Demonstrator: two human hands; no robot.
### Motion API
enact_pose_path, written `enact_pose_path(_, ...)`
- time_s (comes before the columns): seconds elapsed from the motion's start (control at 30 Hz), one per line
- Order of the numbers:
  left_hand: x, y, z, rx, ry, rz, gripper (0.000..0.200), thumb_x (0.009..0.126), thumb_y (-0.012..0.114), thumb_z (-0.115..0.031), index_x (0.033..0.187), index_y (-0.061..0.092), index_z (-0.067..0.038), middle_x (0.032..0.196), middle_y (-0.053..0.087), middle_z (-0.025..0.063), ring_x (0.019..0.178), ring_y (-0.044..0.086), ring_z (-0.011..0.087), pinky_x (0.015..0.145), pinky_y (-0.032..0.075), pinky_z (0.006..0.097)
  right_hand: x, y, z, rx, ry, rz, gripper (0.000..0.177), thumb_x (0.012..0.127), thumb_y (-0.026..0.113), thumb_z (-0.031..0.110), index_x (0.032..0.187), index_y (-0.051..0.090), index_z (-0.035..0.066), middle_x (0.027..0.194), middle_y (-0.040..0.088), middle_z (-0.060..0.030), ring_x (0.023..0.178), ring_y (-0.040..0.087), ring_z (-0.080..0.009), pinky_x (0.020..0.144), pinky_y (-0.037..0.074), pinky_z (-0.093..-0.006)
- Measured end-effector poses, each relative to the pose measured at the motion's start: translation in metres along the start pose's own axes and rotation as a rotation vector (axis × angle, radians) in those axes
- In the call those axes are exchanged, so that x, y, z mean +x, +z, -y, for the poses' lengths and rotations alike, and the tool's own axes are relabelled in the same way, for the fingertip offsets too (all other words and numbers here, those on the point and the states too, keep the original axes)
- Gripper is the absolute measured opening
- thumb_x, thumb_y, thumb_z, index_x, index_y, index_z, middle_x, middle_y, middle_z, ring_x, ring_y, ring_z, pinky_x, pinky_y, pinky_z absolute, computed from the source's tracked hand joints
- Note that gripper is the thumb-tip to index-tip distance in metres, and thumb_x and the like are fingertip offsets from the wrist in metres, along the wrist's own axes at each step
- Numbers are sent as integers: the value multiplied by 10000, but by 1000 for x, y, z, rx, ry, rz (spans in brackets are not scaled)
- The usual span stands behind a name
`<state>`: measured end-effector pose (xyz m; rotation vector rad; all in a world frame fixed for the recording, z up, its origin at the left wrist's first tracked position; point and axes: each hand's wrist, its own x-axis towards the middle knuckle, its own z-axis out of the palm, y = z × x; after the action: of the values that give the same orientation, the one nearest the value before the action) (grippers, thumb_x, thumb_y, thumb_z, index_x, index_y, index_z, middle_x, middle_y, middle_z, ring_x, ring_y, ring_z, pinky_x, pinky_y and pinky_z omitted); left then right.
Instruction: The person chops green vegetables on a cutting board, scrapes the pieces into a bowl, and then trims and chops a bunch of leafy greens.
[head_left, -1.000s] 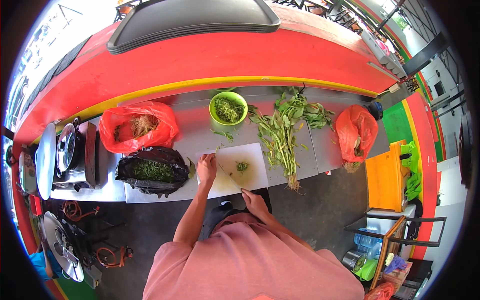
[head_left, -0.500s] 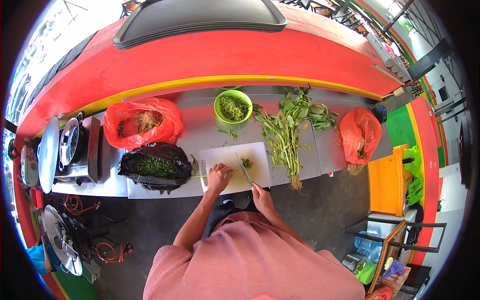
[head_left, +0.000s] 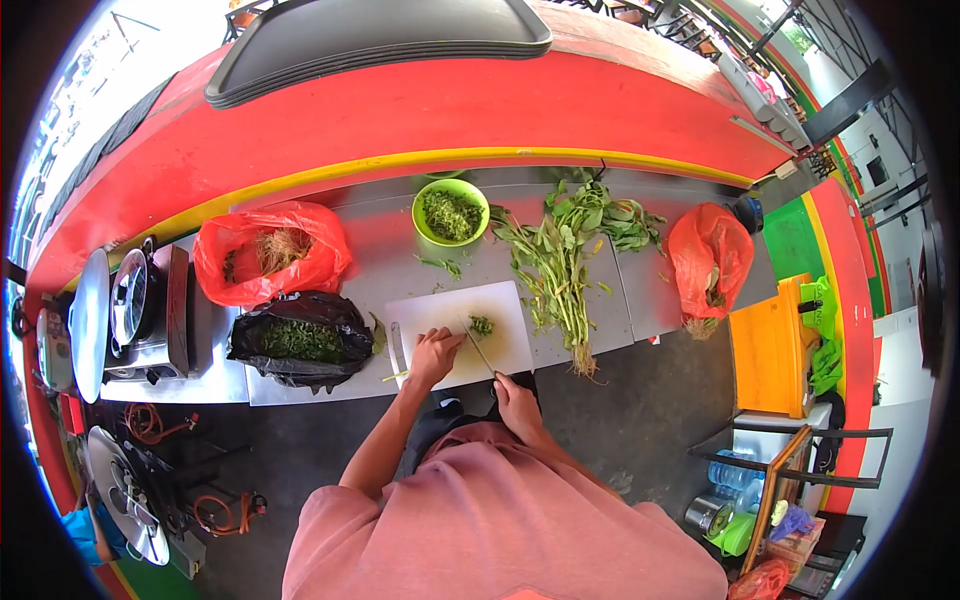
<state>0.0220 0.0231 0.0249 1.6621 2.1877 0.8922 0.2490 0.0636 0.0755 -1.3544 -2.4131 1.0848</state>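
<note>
My right hand [head_left: 514, 396] is closed round the handle of a knife [head_left: 478, 348], whose blade lies over the white cutting board [head_left: 503, 300]. Thin green stems [head_left: 397, 376] run under my left hand [head_left: 436, 354], which has its fingers curled down on them just left of the blade. Right of the blade tip is a small heap of chopped greens [head_left: 481, 326]. Beyond the board stands a green bowl [head_left: 419, 226] of chopped greens, with loose bits in front of it. A bunch of leafy stems with roots [head_left: 565, 290] lies to the right.
Left of the board are a black bag [head_left: 350, 330] of greens, a red bag [head_left: 215, 262] with roots and a stove [head_left: 172, 330] with a pan. Another red bag [head_left: 700, 255] is at the right end. Black trays [head_left: 380, 38] rest on the red ledge. A person's arm [head_left: 100, 535] shows lower left.
The whole view has shifted, so the counter appears slightly further left. The knife blade now lies closer to my left hand's fingertips.
</note>
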Motion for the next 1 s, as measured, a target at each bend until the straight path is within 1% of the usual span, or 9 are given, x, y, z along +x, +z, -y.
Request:
enact_pose_path(0.23,-3,-3,-5,28,-18,-16,204,896,665,-201,1078,758,-193,908,647,13,916,621,229,806,448,429,3,6,-8,-18,-5,12,345,1029,505,303,1283,633,107,891,706,-242,825,680,-446,717,545,-540)
enact_pose_path(0.3,-3,0,-6,39,-37,-52,175,882,686,-212,1036,766,-190,898,653,5,903,625,224,798,447,430,5,8,-10,-60,1,22,339,1023,529,295,1279,641,103,890,695,-250,831,676,-430,718,535,-510)
enact_pose_path(0.5,-3,14,-4,27,-40,-184,131,851,724,-216,968,773,-181,877,658,-20,889,627,210,777,435,412,14,12,-12,-92,-60,7,333,1019,535,283,1271,643,93,904,695,-244,832,673,-433,708,533,-511)
enact_pose_path(0.63,-5,17,-5,29,-43,-193,141,852,722,-202,981,773,-181,886,661,-22,888,624,206,783,431,402,27,18,-9,-126,-45,19,328,1017,539,279,1263,643,89,931,696,-245,855,674,-435,720,536,-511)
enact_pose_path(0.7,-7,17,-4,11,-54,-179,155,844,727,-192,990,775,-178,904,672,-25,889,622,205,792,429,399,32,18,-2,-11,-68,-26,322,1015,545,279,1248,647,82,958,696,-250,881,673,-439,731,542,-508)
enact_pose_path(0.83,-7,18,0,-13,-63,-195,162,840,729,-186,994,776,-175,918,682,-27,890,621,205,797,427,400,33,9,6,-22,-60,-30,324,1012,550,280,1238,651,71,948,695,-254,881,673,-443,728,548,-504)
enact_pose_path(0.9,-7,18,1,-46,-81,-170,154,842,728,-188,989,777,-176,917,683,-28,899,623,203,799,425,402,28,8,3,-14,35,74,324,1010,551,277,1231,655,64,926,698,-252,865,675,-445,716,551,-502)
enact_pose_path(0.93,-8,18,1,-46,-84,-168,154,842,728,-188,989,777,-176,917,683,-28,899,623,203,799,425,402,26,11,1,-14,37,77,324,1010,551,277,1231,655,64,926,698,-252,865,675,-444,716,551,-502)
enact_pose_path(1.0,-7,18,1,-40,-76,-174,148,841,730,-189,981,776,-175,913,682,-26,905,625,205,796,428,402,25,18,0,-20,-50,-8,323,1006,560,275,1230,657,64,899,701,-245,851,681,-437,713,553,-502)
